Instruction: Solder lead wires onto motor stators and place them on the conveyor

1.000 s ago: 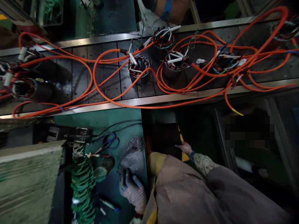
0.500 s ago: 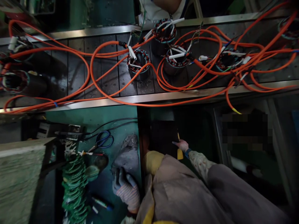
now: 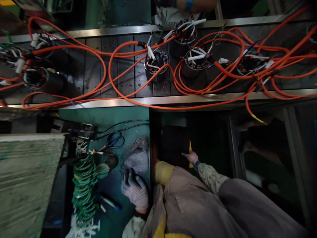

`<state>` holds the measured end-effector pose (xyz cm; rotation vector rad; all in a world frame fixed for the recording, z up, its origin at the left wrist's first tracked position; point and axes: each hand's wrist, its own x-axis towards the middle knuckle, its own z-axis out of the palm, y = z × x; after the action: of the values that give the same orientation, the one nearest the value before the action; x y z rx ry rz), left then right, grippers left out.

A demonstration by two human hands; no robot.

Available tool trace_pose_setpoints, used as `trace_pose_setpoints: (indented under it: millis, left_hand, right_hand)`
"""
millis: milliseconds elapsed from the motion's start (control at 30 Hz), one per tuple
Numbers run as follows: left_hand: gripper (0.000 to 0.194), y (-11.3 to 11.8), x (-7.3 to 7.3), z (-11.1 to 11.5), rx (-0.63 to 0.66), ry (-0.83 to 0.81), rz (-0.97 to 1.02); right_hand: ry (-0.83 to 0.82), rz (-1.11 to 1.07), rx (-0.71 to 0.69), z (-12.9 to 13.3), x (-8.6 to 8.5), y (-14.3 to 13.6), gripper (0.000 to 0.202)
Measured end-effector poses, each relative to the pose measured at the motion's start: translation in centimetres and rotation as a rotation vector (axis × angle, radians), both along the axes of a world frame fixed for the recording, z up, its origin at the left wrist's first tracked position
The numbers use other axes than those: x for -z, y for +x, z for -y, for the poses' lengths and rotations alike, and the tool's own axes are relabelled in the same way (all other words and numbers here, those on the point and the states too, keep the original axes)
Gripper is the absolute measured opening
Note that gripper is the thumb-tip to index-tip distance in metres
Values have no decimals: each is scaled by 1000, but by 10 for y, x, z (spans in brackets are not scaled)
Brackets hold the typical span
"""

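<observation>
My left hand (image 3: 135,189), in a striped glove with grey fingertips, lies on the green tabletop (image 3: 131,114). Its fingers are slightly bent and apart, holding nothing, at the near edge of a crumpled grey cloth (image 3: 138,157). Low on the right, my right hand (image 3: 192,157) is at the right edge of a dark flat panel (image 3: 174,142). One finger reaches over the panel's face and the others curl at its side. A yellow strip (image 3: 190,145) shows beside that edge. Deep shadow hides what lies behind the panel.
Motor stators (image 3: 156,66) with orange cables (image 3: 110,71) stand along a dark slatted conveyor (image 3: 94,49) with metal rails. Blue-handled scissors (image 3: 115,140), green looped strips (image 3: 84,188) and a marker (image 3: 111,202) lie left. Across the conveyor is another person's arm (image 3: 200,5).
The view has turned a little, so the conveyor and tabletop sit further right. The other person's arm has shifted at the top. My left hand stays by the cloth, my right at the panel's edge.
</observation>
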<state>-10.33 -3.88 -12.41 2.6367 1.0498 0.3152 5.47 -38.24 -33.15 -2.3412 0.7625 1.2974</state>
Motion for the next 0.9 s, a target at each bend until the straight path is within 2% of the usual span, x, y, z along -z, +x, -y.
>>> trace_pose_setpoints:
  millis: [200,367,500,600,733,833,900]
  left_hand:
    - [49,2,-3,1,-8,-25,-14]
    - [51,2,-2,1,-10,-23,-11]
    - [50,0,-4,3,-10,-54,-67]
    - [50,-3,-7,4,13,-94,-140]
    - [53,-11,-8,3,45,-123,-234]
    - [55,-17,-5,1,64,-119,-279]
    - [56,-21,-2,0,60,-113,-302]
  right_hand:
    - [120,11,58,34,-16,20,47]
    - [158,63,66,29,-28,29,44]
    - [123,28,-59,19,-46,39,45]
    - [38,-28,-245,11,-64,67,47]
    - [-67,11,-482,-23,-79,140,48]
    - [-74,113,-619,-73,-82,200,47]
    - [-12,170,-709,-111,-84,226,49]
